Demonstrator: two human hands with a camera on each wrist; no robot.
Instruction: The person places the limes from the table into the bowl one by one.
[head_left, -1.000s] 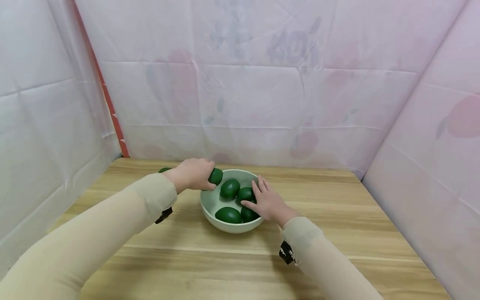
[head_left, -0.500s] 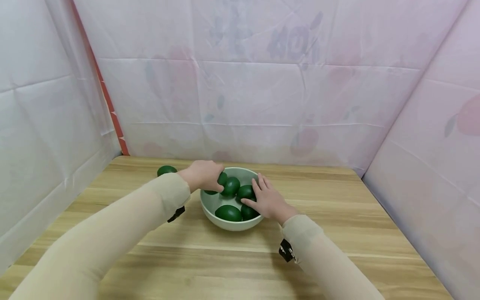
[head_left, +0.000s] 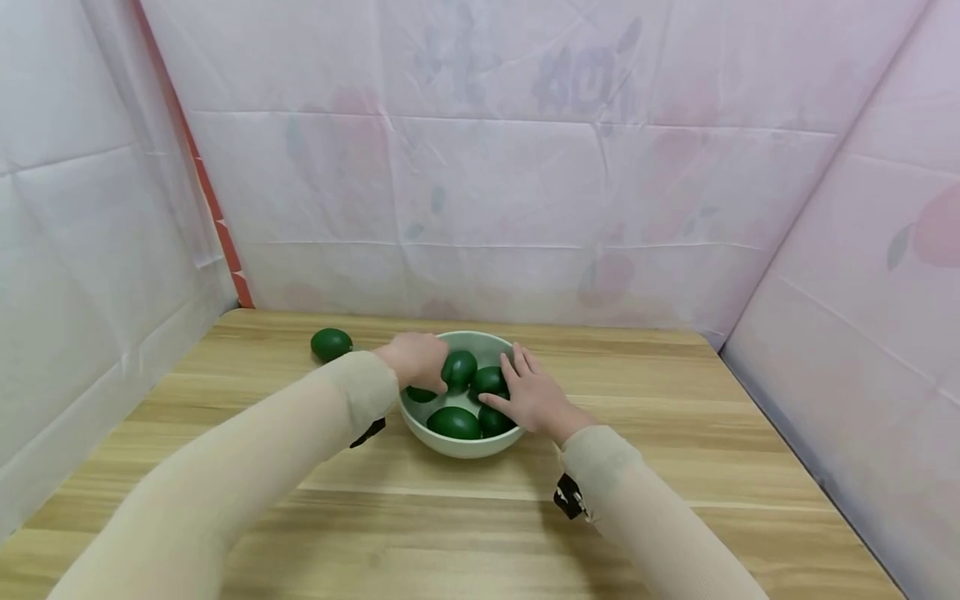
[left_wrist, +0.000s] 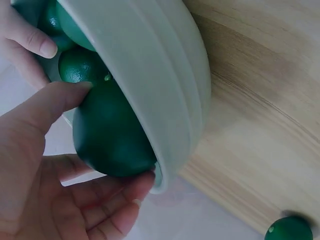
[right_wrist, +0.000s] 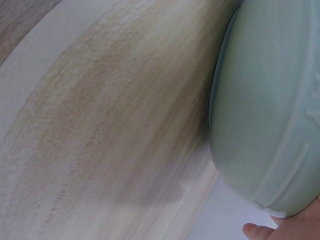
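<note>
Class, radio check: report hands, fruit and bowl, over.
Left hand grips green fruit inside bowl. Right hand open, steadying bowl rim. One fruit out on table. Nothing blocking.

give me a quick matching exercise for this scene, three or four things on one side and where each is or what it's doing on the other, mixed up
Things:
1. left hand
2. right hand
3. lone green fruit
4. bowl

Places or states:
a. alone on the table, left of the bowl
b. rests on the bowl's right rim
c. holds several green fruits
d. grips a green fruit at the bowl's left rim

Pairs: 1-d, 2-b, 3-a, 4-c
</note>
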